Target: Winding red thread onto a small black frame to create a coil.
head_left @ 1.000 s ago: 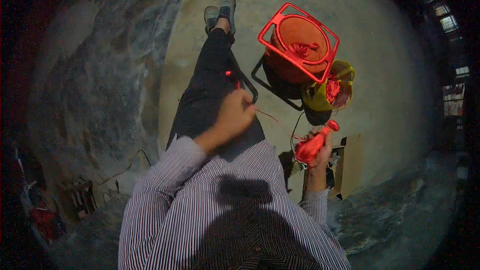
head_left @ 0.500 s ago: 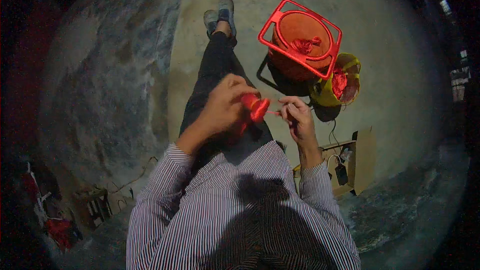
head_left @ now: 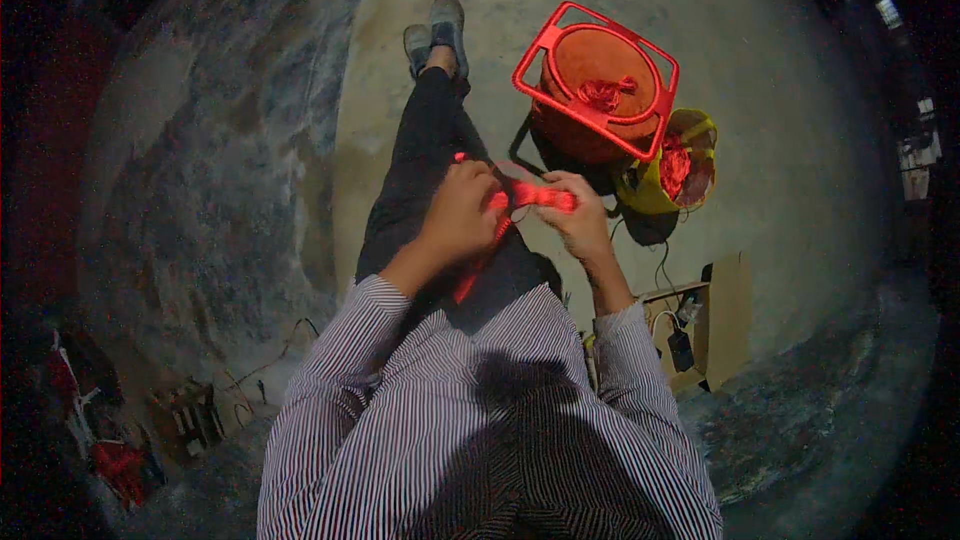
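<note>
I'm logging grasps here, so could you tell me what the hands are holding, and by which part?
Both hands hold one small red object over the lap: the left hand grips its left end, the right hand its right end. What kind of object it is cannot be told.

1. A single head-worn fisheye view looks straight down over the person's striped shirt (head_left: 490, 440), which fills the 6 o'clock rim.
2. The outstretched legs run toward 12 o'clock, ending at the shoes (head_left: 437, 30).
3. The hands sit near, at centre; the red reel frame (head_left: 597, 80) lies farther off, toward 1 o'clock.
4. Edges bend and darken at the rim.
</note>
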Demonstrator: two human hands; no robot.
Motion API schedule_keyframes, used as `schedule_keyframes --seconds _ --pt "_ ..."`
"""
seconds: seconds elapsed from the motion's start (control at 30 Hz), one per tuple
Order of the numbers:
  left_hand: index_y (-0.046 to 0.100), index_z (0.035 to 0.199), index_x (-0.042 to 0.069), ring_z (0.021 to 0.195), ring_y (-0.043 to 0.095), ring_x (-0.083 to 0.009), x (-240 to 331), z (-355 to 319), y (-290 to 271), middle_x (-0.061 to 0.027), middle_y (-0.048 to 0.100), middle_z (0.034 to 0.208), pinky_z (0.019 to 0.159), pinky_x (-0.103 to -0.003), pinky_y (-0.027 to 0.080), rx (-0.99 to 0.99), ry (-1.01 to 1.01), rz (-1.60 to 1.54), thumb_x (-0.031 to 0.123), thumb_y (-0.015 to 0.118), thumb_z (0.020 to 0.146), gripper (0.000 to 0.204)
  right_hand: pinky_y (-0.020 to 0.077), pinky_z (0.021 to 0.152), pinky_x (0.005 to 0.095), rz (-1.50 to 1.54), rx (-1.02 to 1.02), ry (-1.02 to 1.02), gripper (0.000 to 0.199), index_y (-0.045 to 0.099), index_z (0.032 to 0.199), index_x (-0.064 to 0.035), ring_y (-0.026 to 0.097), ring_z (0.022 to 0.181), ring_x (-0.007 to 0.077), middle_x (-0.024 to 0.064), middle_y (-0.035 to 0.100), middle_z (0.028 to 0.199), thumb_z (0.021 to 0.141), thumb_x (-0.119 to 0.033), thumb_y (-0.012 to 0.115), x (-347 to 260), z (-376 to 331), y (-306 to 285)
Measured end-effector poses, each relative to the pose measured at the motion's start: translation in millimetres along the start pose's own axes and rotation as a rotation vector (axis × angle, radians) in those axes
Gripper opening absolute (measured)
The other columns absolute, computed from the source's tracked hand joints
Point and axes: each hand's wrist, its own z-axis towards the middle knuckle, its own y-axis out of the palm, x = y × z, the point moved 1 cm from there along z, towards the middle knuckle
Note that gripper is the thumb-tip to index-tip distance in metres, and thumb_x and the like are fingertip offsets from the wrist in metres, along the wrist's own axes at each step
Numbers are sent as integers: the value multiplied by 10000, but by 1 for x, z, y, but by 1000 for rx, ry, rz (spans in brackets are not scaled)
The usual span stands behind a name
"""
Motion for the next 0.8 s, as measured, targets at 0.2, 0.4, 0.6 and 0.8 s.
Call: schedule_keyframes --seconds 0.2,0.4,0.6,0.8 --pt "565 1061 9 919 598 -276 4 -21 20 -147 604 943 851 -360 458 -91 -190 -395 120 707 740 368 393 959 397 658 122 76 237 584 893 -24 550 1082 289 173 566 1184 710 -126 694 -46 -18 -60" --pt "553 1096 35 732 563 -129 13 -28 21 -55 610 824 668 -290 477 -48 -382 -582 100 688 782 348 392 959 438 1094 -561 -160 346 530 813 -41 544 1089 311 205 586 1117 676 -273 747 -120 -66 -32" --pt "543 1035 37 682 513 -121 5 -26 38 -41 569 782 633 -288 455 -100 -319 -562 99 693 771 310 447 693 315 1084 -304 255 327 486 744 -89 569 786 183 88 577 819 696 -306 727 -126 -109 -9" --pt "553 979 17 702 549 -168 22 -21 35 -54 567 773 674 -309 470 229 -262 -190 122 636 823 205 427 500 372 1488 -586 -588 153 512 773 -72 489 492 233 130 538 636 806 -194 598 -205 -58 -91"
